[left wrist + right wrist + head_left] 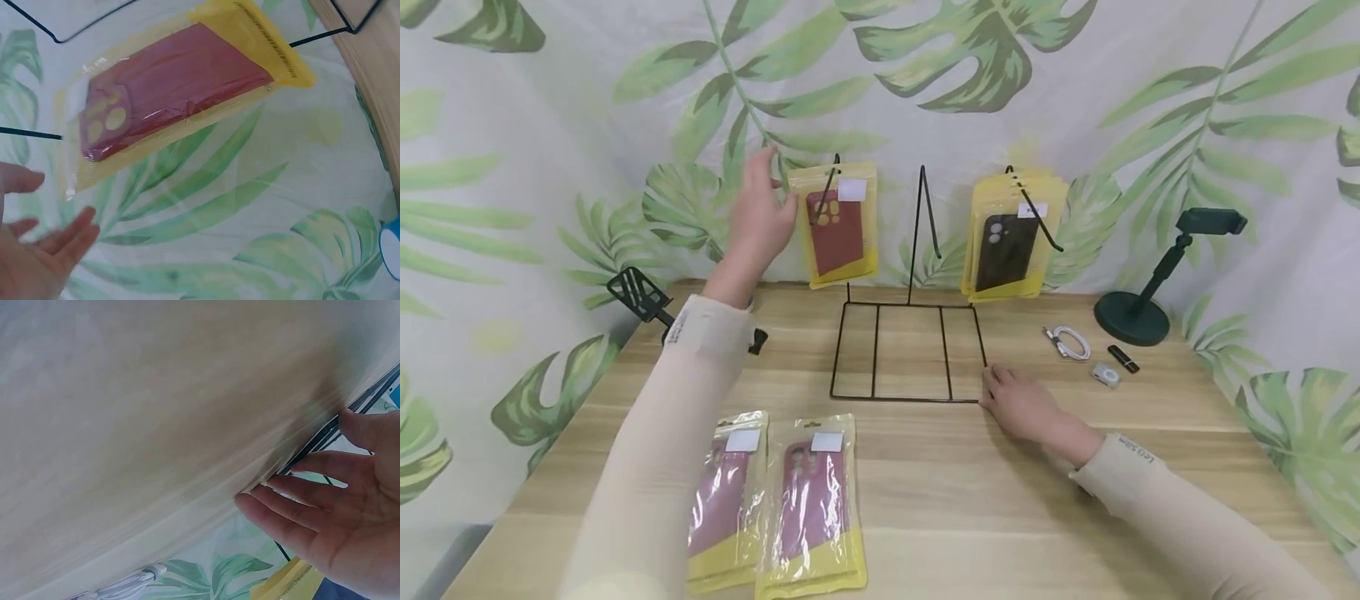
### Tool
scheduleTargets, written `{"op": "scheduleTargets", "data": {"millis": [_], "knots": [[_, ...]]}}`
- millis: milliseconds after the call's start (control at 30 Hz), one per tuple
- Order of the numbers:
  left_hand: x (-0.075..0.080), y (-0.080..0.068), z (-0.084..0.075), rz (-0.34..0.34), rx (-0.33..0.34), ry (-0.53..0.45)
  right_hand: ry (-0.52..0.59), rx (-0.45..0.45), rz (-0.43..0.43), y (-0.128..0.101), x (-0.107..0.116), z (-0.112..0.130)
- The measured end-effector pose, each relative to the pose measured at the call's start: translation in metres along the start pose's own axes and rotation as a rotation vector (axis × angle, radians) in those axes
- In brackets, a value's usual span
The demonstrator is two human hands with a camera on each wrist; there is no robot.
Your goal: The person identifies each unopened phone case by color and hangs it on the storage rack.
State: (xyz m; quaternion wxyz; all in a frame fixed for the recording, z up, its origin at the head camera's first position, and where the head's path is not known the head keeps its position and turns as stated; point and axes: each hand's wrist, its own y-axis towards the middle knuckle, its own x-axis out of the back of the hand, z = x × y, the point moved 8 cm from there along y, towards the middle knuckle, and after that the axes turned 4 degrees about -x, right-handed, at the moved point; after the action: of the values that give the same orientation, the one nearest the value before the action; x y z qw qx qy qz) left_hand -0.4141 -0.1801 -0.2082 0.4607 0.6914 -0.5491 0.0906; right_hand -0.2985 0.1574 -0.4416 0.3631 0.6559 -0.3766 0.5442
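Two hands up, neither holding anything.

Head view: my left hand (758, 212) is raised, fingers spread, just left of the red phone case in its yellow-edged clear bag (837, 225), which hangs on the left hook of the black wire display rack (910, 350) at the far side of the wooden table (970, 500). Hand near the bag's left edge; can't tell contact. My right hand (1018, 404) lies flat, fingers straight, pressing the rack's near right base corner. A stack of bagged black cases (1011, 242) hangs on the right hook. Two more bagged pink-red cases (775, 500) lie flat on the near left.

Left wrist view: fingers (69, 234) open and apart from the bag (181, 87), gap visible. Bag looks glossy, crinkled film, case camera cutouts showing, tilted on the hook.

Right wrist view: straight fingers (300, 487) lie along the black base wire (350, 412), not curled around it.

Risks, my judgement: the film is slick and the bag swings free, so a sideways knock could slide it off the hook. The rack is light wire; if my right palm lifts, a tug on the bag could tip it.
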Motion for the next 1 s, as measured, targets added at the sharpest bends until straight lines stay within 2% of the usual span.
{"op": "scheduleTargets", "data": {"millis": [133, 233, 300, 367, 400, 500, 567, 633, 733, 833, 933, 1000], "knots": [[0.015, -0.038, -0.003, -0.053, -0.039, 0.034, 0.018, -0.001, 0.006, 0.001, -0.001, 0.000], [0.018, -0.071, -0.007, -0.065, -0.106, 0.151, 0.022, 0.000, 0.013, 0.002, -0.003, -0.001], [0.013, -0.091, -0.006, -0.033, -0.144, 0.247, 0.020, 0.003, 0.021, 0.002, -0.004, -0.002], [0.001, -0.110, -0.001, 0.069, -0.164, 0.355, 0.016, 0.005, 0.023, 0.002, -0.004, -0.003], [-0.008, -0.119, 0.004, 0.147, -0.164, 0.396, 0.013, 0.008, 0.022, 0.001, -0.003, -0.003], [-0.038, -0.150, 0.021, 0.459, -0.160, 0.479, 0.025, 0.007, 0.019, 0.001, -0.003, -0.002], [-0.056, -0.170, 0.030, 0.655, -0.144, 0.463, 0.039, -0.003, 0.020, 0.001, -0.001, -0.003], [-0.068, -0.186, 0.036, 0.788, -0.129, 0.426, 0.046, -0.011, 0.017, 0.001, 0.001, -0.004], [-0.078, -0.202, 0.041, 0.905, -0.109, 0.383, 0.040, -0.010, 0.015, 0.001, 0.004, -0.003], [-0.083, -0.213, 0.044, 0.973, -0.107, 0.393, 0.030, -0.002, 0.019, 0.001, 0.004, -0.001], [-0.086, -0.222, 0.046, 1.005, -0.109, 0.401, 0.038, -0.011, 0.031, 0.002, 0.001, -0.001], [-0.087, -0.226, 0.045, 0.997, -0.128, 0.414, 0.048, -0.025, 0.036, 0.002, 0.000, -0.003]]}}
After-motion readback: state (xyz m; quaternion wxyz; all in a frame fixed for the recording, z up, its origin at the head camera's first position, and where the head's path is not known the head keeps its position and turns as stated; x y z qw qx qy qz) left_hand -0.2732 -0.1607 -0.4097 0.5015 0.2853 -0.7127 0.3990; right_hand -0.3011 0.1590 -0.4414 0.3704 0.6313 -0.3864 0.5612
